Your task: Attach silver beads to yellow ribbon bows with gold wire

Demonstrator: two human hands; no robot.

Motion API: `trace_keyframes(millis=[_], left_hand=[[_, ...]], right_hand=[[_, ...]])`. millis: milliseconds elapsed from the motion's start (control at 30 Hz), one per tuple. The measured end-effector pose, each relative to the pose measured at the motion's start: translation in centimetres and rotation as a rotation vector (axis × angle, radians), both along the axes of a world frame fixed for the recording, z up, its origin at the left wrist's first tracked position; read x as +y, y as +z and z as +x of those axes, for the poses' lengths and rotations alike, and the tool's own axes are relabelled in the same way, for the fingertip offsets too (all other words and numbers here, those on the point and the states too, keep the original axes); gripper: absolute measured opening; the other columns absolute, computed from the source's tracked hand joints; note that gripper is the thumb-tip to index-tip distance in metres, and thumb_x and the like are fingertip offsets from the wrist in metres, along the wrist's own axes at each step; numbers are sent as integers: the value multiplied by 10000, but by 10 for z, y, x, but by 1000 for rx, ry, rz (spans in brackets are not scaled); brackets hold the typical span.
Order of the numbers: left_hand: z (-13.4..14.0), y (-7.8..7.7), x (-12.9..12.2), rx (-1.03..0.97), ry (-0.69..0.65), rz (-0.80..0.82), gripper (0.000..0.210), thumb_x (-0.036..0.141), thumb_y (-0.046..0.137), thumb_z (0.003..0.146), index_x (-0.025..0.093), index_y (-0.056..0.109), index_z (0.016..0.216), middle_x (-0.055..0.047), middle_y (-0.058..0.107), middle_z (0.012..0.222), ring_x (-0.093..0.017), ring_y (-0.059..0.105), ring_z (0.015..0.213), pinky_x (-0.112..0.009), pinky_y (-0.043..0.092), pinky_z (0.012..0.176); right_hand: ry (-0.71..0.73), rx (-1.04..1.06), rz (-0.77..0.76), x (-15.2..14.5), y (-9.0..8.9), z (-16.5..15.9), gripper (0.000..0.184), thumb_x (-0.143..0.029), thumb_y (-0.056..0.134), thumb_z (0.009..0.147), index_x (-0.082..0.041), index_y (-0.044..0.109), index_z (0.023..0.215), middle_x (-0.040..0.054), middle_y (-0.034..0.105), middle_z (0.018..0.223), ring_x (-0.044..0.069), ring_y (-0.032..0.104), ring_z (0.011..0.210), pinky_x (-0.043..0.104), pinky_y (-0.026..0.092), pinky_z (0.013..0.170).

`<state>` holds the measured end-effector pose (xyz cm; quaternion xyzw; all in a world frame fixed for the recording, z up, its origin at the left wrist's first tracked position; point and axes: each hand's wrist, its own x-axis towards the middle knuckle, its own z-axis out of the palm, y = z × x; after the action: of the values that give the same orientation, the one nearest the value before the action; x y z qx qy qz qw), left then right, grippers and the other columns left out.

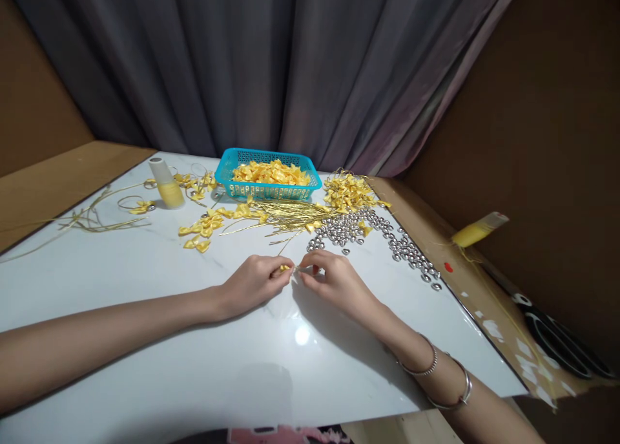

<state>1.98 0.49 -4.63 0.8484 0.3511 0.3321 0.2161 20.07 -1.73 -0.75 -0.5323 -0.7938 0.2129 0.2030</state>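
Observation:
My left hand (259, 279) pinches a small yellow ribbon bow (285, 268) over the middle of the white table. My right hand (334, 277) meets it from the right, thumb and forefinger closed at the bow's edge on something too small to make out. A thin gold cord (289, 243) rises behind the left fingertips; whether it joins the bow I cannot tell. Just beyond the hands lie a bundle of gold cords (295, 215) and many loose silver beads (343, 227). Several loose yellow bows (206, 224) lie farther left.
A blue basket (314, 184) of yellow bows stands at the back, beside a pile of corded bows (349, 192). A yellow thread spool (169, 190) stands back left; another spool (479, 229) and black-handled scissors (557, 340) are on the right. A curtain (252, 63) hangs behind.

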Motion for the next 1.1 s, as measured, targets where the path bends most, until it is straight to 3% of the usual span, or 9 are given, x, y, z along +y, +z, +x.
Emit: trace_keyframes(millis=[167,1100], left_hand=[[1,5,1,-51,13,-157,228,222,469,814,108,667,828,72,322,478,-73,294,460,-184,298,465],[2,8,3,-32,-14,-287,211,253,493,794,114,652,795,70,353,480,-75,314,469,-190,297,484]], right_hand=[[19,36,14,1,-6,-2,89,-99,570,787,-141,647,771,57,658,831,147,573,722,250,418,646],[-8,34,46,0,-3,-2,153,-68,517,784,-151,645,797,45,640,786,144,561,703,246,411,635]])
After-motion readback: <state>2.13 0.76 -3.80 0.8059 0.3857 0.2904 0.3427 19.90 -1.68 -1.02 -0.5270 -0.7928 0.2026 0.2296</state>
